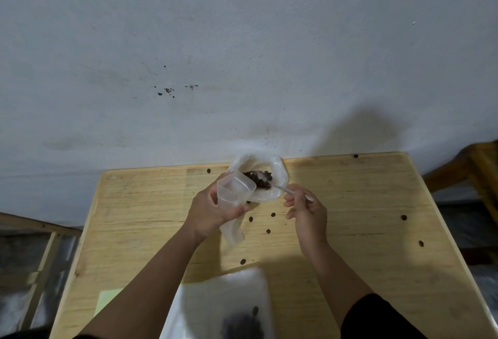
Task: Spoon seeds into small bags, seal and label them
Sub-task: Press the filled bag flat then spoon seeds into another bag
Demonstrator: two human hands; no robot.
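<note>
My left hand [208,210] grips a small clear plastic bag [234,195] and holds its mouth open toward a larger crumpled clear bag [269,166] at the table's far edge. Dark seeds [260,179] lie heaped inside that larger bag. My right hand [307,210] pinches the handle of a metal spoon [289,191], whose bowl end reaches into the seed heap and is partly hidden among the seeds. The small bag's lower end hangs down below my left hand.
Loose dark seeds [272,215] are scattered over the wooden table [140,220]. A flat stack of clear bags [223,303] with some dark seeds lies at the near edge, beside a yellow-green paper pad [107,299]. Wooden furniture stands left and right; a wall is behind.
</note>
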